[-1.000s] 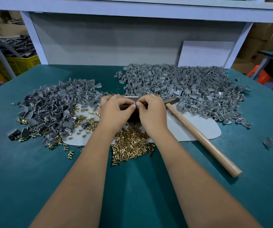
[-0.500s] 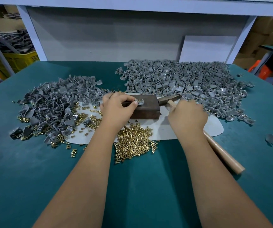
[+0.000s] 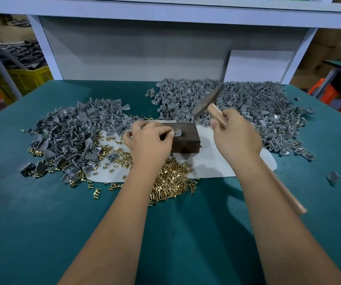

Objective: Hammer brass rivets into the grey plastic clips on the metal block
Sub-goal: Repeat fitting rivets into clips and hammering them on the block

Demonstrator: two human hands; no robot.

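A dark metal block (image 3: 186, 140) rests on a white sheet (image 3: 212, 163) at the table's middle. On its top lies a grey plastic clip (image 3: 178, 134) with a brass rivet standing in it. My left hand (image 3: 150, 140) pinches that clip by its left edge against the block. My right hand (image 3: 236, 134) grips the wooden handle of a hammer (image 3: 208, 102), whose steel head is raised above and to the right of the block. A heap of loose brass rivets (image 3: 171, 182) lies in front of the block.
A large pile of grey clips (image 3: 237, 105) covers the back right of the green table, another pile of clips (image 3: 73, 136) mixed with rivets the left. A stray clip (image 3: 333, 177) lies far right. A white upright panel stands behind; a yellow crate (image 3: 27, 79) sits off the table's left.
My right hand left the block, took the hammer's handle and lifted the hammer off the table so its head is up above the block. My left hand stayed on the clip.
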